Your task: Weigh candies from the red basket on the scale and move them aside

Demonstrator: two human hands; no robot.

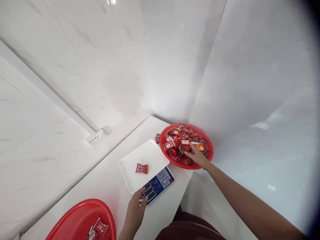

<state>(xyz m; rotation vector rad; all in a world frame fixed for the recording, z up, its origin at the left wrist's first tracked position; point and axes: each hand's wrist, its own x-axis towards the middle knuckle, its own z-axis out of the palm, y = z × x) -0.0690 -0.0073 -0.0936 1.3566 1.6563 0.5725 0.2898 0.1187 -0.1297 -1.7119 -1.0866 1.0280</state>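
Note:
My right hand [197, 157] reaches over a red plastic basket [211, 151] heaped with small red snack packets [182, 150]. Its thumb and fingers are apart, with the fingertips close by a packet with a pale face [185, 142]. No packet is visibly gripped. My left hand [137, 207] rests at the lower left corner of a digital scale [155, 184], fingers loosely curved and apart beside its dark displays. On the white weighing tray [133, 159] lies a single red packet [142, 168].
A second red basket [75, 216] at the lower left holds a few packets [100, 227]. Loose red packets [157, 138] lie between the tray and the full basket. The white table [100, 186] meets tiled walls, with a power socket [96, 137] on the left one.

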